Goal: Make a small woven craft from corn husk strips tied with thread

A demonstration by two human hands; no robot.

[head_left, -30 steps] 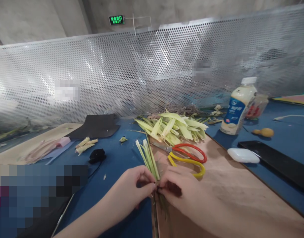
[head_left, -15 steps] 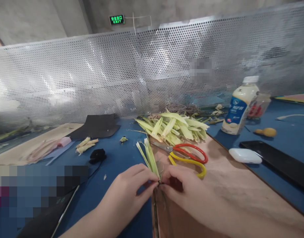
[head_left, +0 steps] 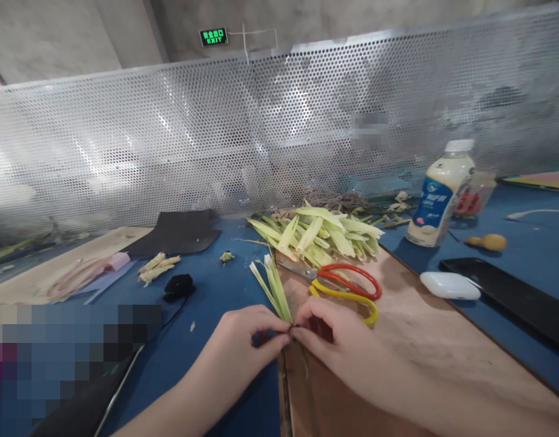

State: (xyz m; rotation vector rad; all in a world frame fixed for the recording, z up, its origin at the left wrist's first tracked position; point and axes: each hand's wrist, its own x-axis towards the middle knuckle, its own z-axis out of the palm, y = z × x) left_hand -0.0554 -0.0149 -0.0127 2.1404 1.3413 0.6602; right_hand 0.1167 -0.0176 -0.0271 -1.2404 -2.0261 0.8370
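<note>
A small bundle of pale green corn husk strips (head_left: pixel 277 290) fans out away from me, its white cut ends pointing to the far left. My left hand (head_left: pixel 247 340) pinches the near end of this bundle between thumb and forefinger. From the other side my right hand (head_left: pixel 336 340) is closed in a pinch at the same spot, the fingertips of both hands almost touching. A small dark bit shows between them; what it is I cannot tell. Just beyond my right hand lie scissors (head_left: pixel 347 285) with one red and one yellow handle, blades partly under the husk pile (head_left: pixel 320 233).
A brown board (head_left: pixel 425 340) lies on the blue table (head_left: pixel 215 382). To the right stand a milk drink bottle (head_left: pixel 438 200), a white earbud case (head_left: pixel 450 285), a black phone (head_left: pixel 511 297) and a small gourd (head_left: pixel 488 242). Leftward lies a black sheet (head_left: pixel 174 233). Behind rises a perforated metal screen (head_left: pixel 206 139).
Both hands stay pinched at the bundle's base, with small shifts of the fingers. The strips have moved slightly, and the dark strand seen between the fingertips earlier is now mostly covered.
</note>
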